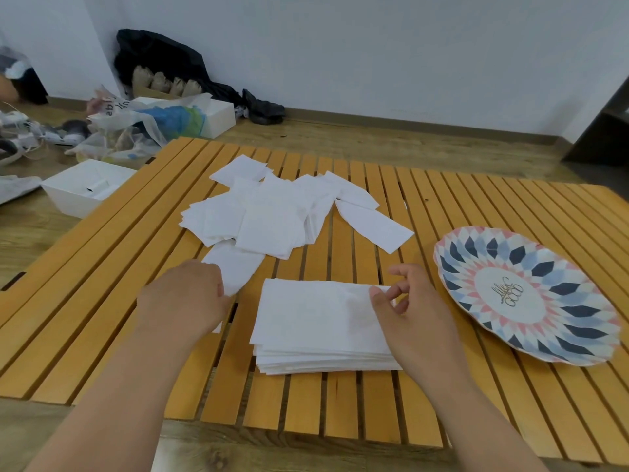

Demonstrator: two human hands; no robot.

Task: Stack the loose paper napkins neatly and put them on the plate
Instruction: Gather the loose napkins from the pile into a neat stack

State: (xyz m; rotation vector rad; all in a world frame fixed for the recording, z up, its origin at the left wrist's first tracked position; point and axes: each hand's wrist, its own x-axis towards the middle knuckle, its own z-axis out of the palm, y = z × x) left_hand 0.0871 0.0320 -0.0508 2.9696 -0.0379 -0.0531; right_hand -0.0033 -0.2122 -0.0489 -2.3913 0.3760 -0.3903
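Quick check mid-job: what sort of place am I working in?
Probably a home room doubling as storage: a low orange slatted wooden table on wood-look flooring, with crumpled plastic bags, an open white box and a black bag lying on the floor beyond it.

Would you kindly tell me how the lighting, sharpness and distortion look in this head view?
Head view: even, soft light, no glare; wide-angle lens bows the table slats outward; loose napkins wash out into one white mass; plate lettering is legible.

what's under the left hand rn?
One loose napkin: its far end sticks out past the left hand, a corner shows near the wrist. Its middle and the finger grip are covered. Right hand pinches the napkin stack.
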